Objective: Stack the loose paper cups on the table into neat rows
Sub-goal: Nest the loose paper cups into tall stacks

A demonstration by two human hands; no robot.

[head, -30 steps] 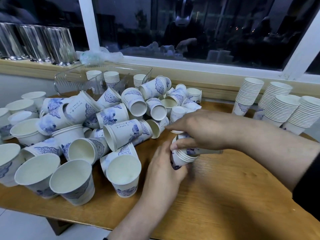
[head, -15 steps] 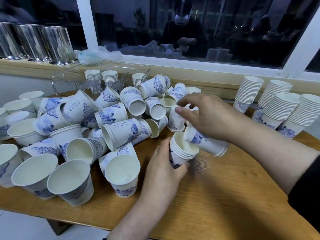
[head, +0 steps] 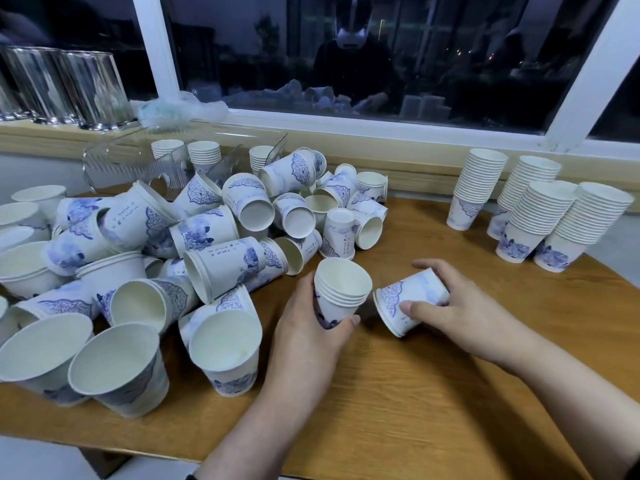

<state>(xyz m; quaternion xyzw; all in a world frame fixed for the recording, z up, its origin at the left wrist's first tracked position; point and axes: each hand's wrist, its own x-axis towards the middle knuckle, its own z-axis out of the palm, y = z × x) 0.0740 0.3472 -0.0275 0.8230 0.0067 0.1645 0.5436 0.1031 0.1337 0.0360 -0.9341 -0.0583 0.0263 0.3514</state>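
**cupfan22:** ok so what's being held in the middle of the frame?

**deskwatcher:** A small nested stack of white paper cups with blue floral print [head: 341,292] is being gripped upright by the left hand [head: 311,332], fingers and thumb curled round its lower part. Just right of it, a single white-and-blue paper cup [head: 410,299] is being held tipped on its side by the right hand [head: 460,315], thumb across its wall, rim facing lower left. The two are being kept just beside each other, apart I think.

**cupfan22:** and the rest?

**deskwatcher:** A big jumbled heap of loose blue-printed paper cups [head: 207,244] is being left lying across the left half of the light brown wooden table [head: 433,393]. Four tall leaning stacks of white cups [head: 533,216] are being kept at the right edge, below the white-framed window [head: 346,57]. Shiny metal canisters [head: 69,88] are being stored upper left on the sill.
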